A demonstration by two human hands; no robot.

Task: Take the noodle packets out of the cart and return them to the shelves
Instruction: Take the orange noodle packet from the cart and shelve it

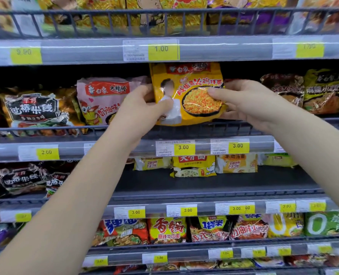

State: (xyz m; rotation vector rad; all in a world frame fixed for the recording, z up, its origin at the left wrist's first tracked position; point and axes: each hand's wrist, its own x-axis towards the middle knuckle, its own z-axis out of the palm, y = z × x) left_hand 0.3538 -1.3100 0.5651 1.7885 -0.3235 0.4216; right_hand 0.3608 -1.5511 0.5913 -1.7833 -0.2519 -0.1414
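Note:
A yellow noodle packet [192, 84] with a bowl of orange noodles printed on it stands upright at the front of the second shelf [234, 130], just behind the wire rail. My left hand [144, 108] grips its lower left edge, thumb across the front. My right hand [244, 100] holds its right edge, thumb pressed on the front. A pink noodle packet [101, 100] sits directly to its left. The cart is out of view.
Several shelves stacked with noodle packets fill the view, each with a wire front rail and yellow price tags [183, 147]. Dark packets [31, 110] lie at far left, brown and green ones [283, 88] at right. The shelf below [204, 183] has bare dark space in front.

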